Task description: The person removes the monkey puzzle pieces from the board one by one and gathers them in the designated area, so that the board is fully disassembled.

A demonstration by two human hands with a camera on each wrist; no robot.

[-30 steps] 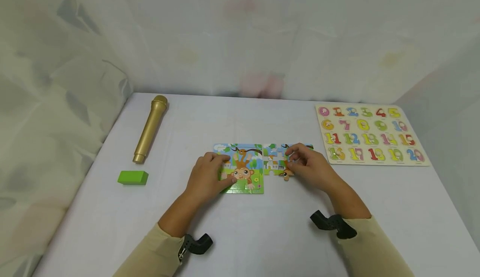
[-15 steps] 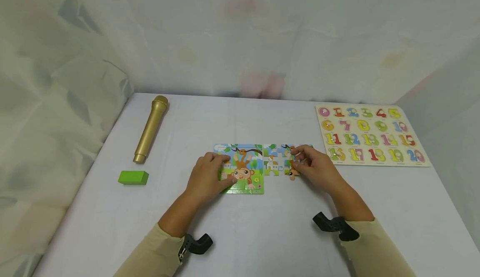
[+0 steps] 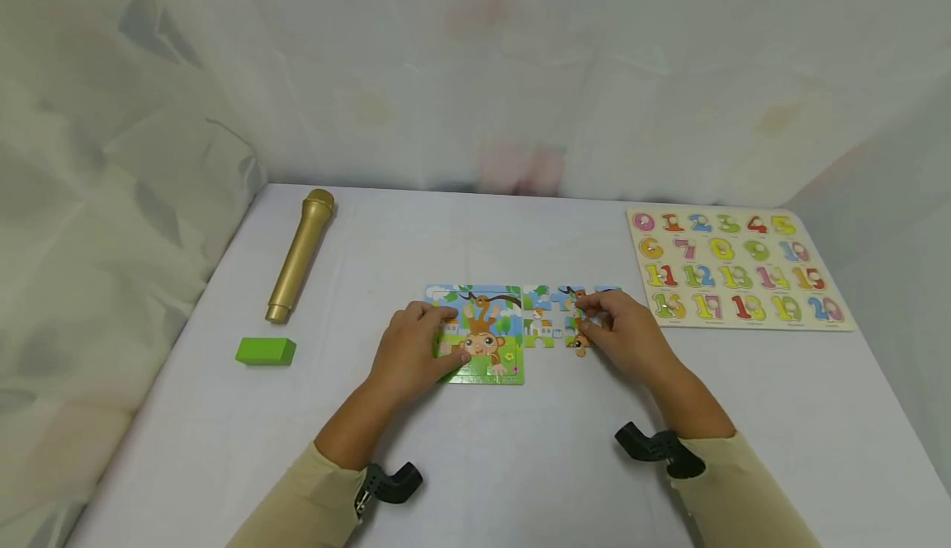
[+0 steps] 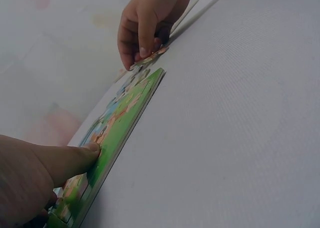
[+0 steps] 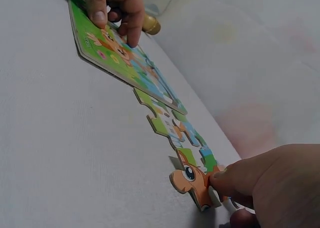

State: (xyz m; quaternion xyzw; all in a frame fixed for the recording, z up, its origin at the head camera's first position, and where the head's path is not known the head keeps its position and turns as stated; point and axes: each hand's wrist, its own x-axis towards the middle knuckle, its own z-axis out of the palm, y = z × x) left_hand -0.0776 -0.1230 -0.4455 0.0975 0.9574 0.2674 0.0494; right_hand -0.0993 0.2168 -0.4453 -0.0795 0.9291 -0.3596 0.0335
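Eyed piece (image 5: 190,180) moved rightward, in right grip (image 3: 627,335), monkey puzzle (image 3: 484,342) inside tray (image 3: 486,380)

The rectangular puzzle board (image 3: 501,370), green-edged and showing an orange-brown monkey, lay flat on the table, with the thumb and fingers of the left hand (image 3: 409,346) resting on its top. Close to its right side lay the flat, brightly coloured loose pieces (image 3: 538,329). The orange piece (image 5: 192,180), bearing one large eye, stood tilted, pinched by the right hand (image 3: 627,333).
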